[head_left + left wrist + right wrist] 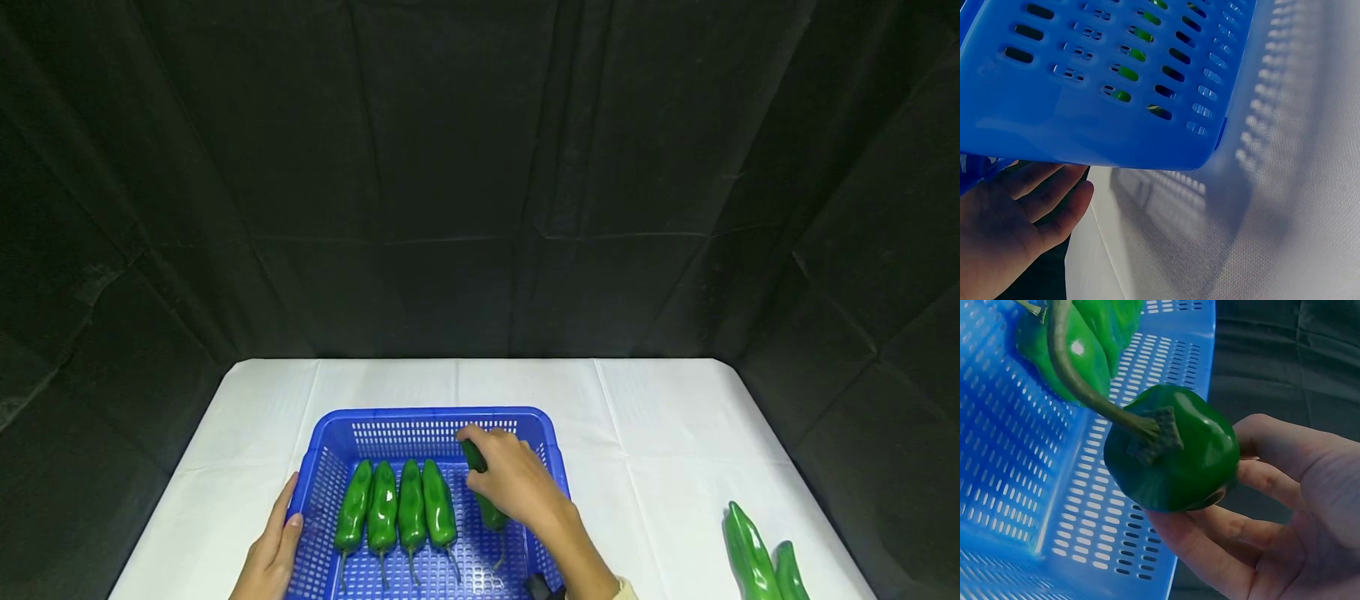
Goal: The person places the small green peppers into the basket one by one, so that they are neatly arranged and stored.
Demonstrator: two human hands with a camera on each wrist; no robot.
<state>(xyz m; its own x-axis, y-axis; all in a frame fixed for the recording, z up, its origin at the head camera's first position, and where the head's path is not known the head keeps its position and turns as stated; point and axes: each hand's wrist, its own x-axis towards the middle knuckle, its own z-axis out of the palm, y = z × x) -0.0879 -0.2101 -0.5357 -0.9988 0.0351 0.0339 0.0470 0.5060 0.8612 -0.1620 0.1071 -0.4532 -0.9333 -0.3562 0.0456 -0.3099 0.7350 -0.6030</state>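
Note:
A blue perforated basket stands on the white tablecloth near me. Several green peppers lie side by side in its left half, stems toward me. My right hand grips another green pepper low inside the basket's right half. In the right wrist view the fingers of the right hand curl round that pepper's stem end, just above the basket floor. My left hand lies flat against the basket's left outer wall, the fingers of the left hand fairly straight.
Two more green peppers lie on the white cloth at the near right, close to the table's edge. Black curtains enclose the table on three sides. Bare cloth lies behind and to the right of the basket.

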